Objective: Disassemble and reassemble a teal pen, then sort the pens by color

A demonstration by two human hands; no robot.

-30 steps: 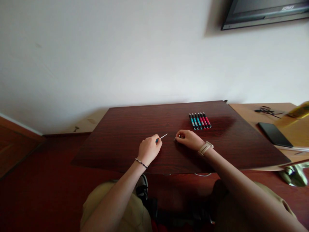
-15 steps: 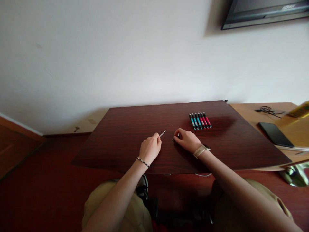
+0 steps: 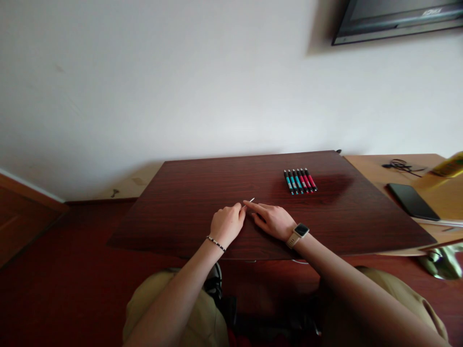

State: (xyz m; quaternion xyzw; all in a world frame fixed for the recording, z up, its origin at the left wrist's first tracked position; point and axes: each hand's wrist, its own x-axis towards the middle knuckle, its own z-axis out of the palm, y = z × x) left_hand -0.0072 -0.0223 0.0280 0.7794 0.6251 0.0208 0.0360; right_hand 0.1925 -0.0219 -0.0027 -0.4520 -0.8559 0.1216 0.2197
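Note:
A thin white stick [image 3: 252,199] is pinched in my left hand [image 3: 227,225], its tip pointing up and to the right. My right hand [image 3: 275,221] has its index finger stretched to the stick beside my left fingertips, with the thumb apart below. Nothing shows in the right hand, though its curled fingers are partly hidden. Several pens [image 3: 300,181], some blue and some red with black parts, lie side by side on the dark wooden table [image 3: 195,185], beyond my right hand.
At the right, a lighter wooden desk [image 3: 372,168] bears a black phone [image 3: 413,201], a coiled black cable [image 3: 401,166] and a yellow object [image 3: 450,165]. A screen [image 3: 398,19] hangs on the wall. My legs are below the table's near edge.
My right hand has moved left to my left hand and straightened its index finger. The small dark thing at its fingers no longer shows. My left hand has shifted slightly right and down.

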